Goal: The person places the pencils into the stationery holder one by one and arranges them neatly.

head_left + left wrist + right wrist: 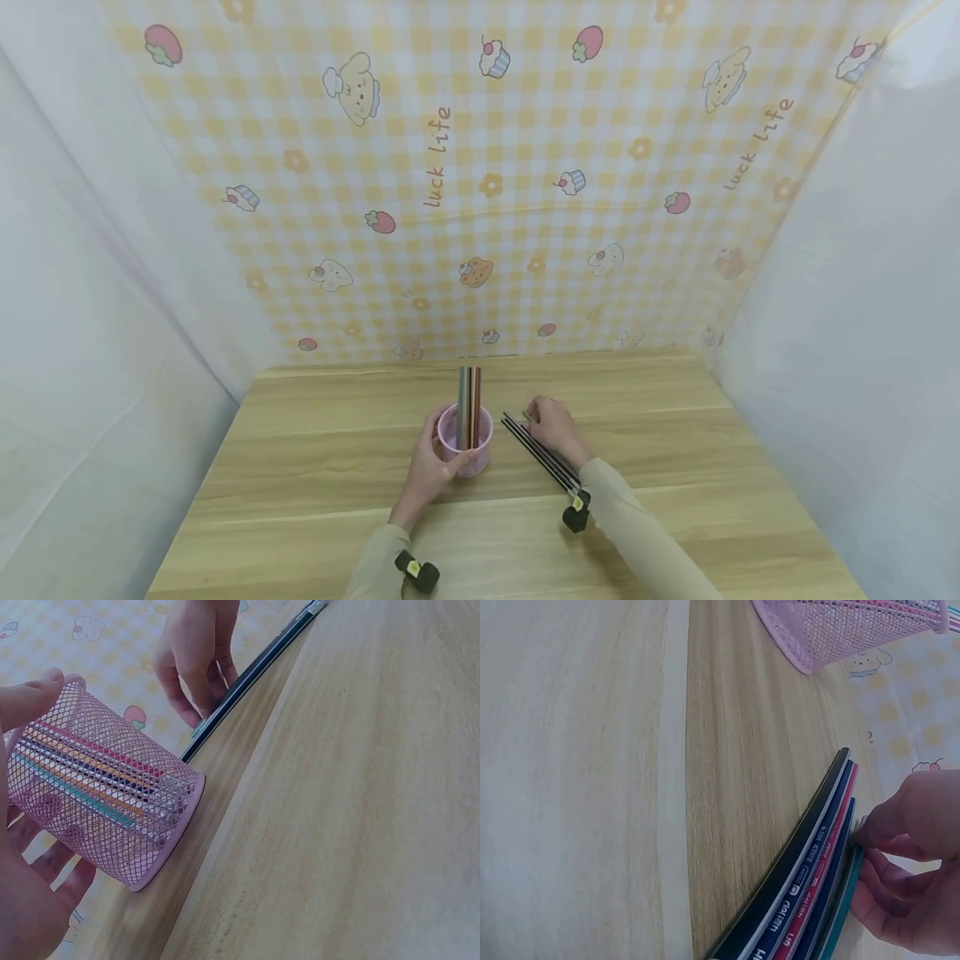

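Note:
A pink mesh pencil cup stands on the table, with several colored pencils upright in it. My left hand grips the cup, its thumb at the near side and fingers wrapped round the far side, as the left wrist view also shows. To the right of the cup, a bundle of pencils lies slantwise on the wood. Over their far ends is my right hand. In the right wrist view, its thumb and finger pinch a green pencil at the bundle's outer side, beside dark and red pencils.
The wooden table meets a yellow checked cloth backdrop behind the cup. White sheets hang at the left and right. A black camera is strapped at each wrist.

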Action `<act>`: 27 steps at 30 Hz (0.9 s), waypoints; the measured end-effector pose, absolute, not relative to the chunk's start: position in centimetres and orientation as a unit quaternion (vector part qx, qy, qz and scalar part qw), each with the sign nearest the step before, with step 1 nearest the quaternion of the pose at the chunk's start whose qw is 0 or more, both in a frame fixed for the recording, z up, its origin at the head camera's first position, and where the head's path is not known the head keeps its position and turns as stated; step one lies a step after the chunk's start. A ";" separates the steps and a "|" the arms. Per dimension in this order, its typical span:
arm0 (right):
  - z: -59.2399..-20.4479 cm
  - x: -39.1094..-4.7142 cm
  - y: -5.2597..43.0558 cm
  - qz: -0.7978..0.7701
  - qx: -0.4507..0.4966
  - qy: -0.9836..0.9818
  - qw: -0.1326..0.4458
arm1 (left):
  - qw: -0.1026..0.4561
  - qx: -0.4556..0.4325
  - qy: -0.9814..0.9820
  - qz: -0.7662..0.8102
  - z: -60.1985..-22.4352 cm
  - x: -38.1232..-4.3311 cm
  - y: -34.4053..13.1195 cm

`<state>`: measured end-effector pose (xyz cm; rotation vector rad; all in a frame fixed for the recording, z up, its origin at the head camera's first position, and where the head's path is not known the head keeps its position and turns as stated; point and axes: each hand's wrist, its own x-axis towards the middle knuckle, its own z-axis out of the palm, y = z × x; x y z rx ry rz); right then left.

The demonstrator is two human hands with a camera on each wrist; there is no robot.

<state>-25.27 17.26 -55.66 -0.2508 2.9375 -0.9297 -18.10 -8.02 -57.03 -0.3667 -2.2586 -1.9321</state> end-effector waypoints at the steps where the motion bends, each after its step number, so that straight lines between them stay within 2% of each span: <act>1: -55.7 -25.3 17.3 -0.302 -0.080 0.950 0.027 | 0.075 -0.123 -0.753 -0.643 -57.0 -18.1 -8.0; 11: -54.7 -25.1 18.2 -0.377 -0.073 0.922 0.053 | 0.068 -0.122 -0.753 -0.644 -57.1 -18.2 -8.1; 19: -53.3 -25.4 18.4 -0.366 -0.107 0.924 -0.028 | 0.081 -0.116 -0.757 -0.638 -56.9 -18.1 -7.9; 27: -51.7 -25.1 18.1 -0.394 -0.090 0.913 -0.048 | 0.083 -0.126 -0.747 -0.647 -54.3 -16.9 -7.6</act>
